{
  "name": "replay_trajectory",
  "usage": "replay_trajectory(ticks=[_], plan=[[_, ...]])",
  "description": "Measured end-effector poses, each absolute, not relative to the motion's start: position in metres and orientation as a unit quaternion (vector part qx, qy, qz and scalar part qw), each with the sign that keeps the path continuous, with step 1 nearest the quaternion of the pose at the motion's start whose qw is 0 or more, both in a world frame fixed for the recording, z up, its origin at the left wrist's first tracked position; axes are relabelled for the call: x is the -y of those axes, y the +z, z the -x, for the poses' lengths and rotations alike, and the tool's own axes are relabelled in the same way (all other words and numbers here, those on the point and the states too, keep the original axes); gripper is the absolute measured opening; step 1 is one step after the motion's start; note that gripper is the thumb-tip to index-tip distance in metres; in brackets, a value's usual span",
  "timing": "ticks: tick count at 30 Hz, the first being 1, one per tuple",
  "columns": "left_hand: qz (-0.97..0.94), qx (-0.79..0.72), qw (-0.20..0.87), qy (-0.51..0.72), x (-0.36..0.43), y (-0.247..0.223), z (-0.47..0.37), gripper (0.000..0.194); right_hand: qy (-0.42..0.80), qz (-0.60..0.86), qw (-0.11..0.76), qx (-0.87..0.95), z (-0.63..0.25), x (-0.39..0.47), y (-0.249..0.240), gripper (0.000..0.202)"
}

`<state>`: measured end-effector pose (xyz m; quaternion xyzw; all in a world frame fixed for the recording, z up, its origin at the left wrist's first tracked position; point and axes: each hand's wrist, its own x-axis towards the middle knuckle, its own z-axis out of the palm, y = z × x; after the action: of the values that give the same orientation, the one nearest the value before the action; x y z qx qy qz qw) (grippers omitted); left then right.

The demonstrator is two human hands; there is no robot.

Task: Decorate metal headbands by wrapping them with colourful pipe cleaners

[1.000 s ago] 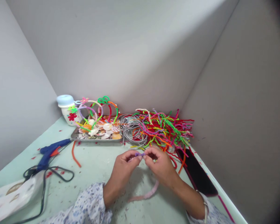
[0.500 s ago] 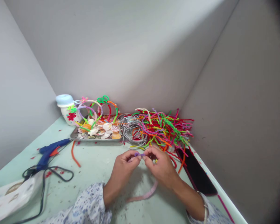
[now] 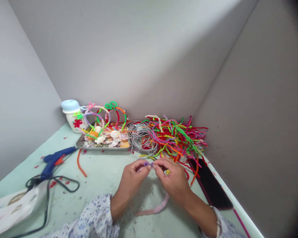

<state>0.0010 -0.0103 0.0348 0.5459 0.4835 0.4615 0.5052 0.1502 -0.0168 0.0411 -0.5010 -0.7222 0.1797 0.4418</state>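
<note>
A short purple pipe cleaner (image 3: 146, 163), curled into a small loop, is pinched between my two hands above the table. My left hand (image 3: 133, 175) grips its looped end with thumb and forefinger. On the other end, my right hand (image 3: 172, 175) closes thumb and fingers in the same kind of pinch. Below the hands a pale pink fuzzy-wrapped band (image 3: 159, 208) curves over the table; its upper part goes out of sight behind my right hand. A bit of yellow shows by the right fingers, too small to name.
Behind my hands lie a heap of colourful pipe cleaners (image 3: 178, 135), a coil of grey wire (image 3: 142, 140) and a metal tray (image 3: 104, 148) with shells and wrapped hoops. A blue glue gun (image 3: 51, 165) with its cord lies left, a black phone (image 3: 213, 185) right. A white jar (image 3: 73, 119) stands back left.
My hands keep the same pinch, and the purple loop looks slightly rounder. The whole view has shifted a little; nothing else has moved on the table.
</note>
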Motion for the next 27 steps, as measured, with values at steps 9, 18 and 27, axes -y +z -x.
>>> replay_trajectory(ticks=[9,18,27], plan=[[-0.552,-0.487,0.497,0.459,0.0120,0.0359,-0.0023,0.016,0.171,0.499,0.464,0.712,-0.1469,0.0191,0.0358,0.016],[-0.554,-0.489,0.491,0.461,0.0122,0.0345,-0.0033,0.012,0.363,0.524,0.471,0.610,-0.1428,0.0200,0.0358,0.008],[-0.556,-0.494,0.489,0.456,0.0133,0.0299,-0.0038,0.013,0.344,0.539,0.455,0.620,-0.1423,0.0187,0.0384,0.005]])
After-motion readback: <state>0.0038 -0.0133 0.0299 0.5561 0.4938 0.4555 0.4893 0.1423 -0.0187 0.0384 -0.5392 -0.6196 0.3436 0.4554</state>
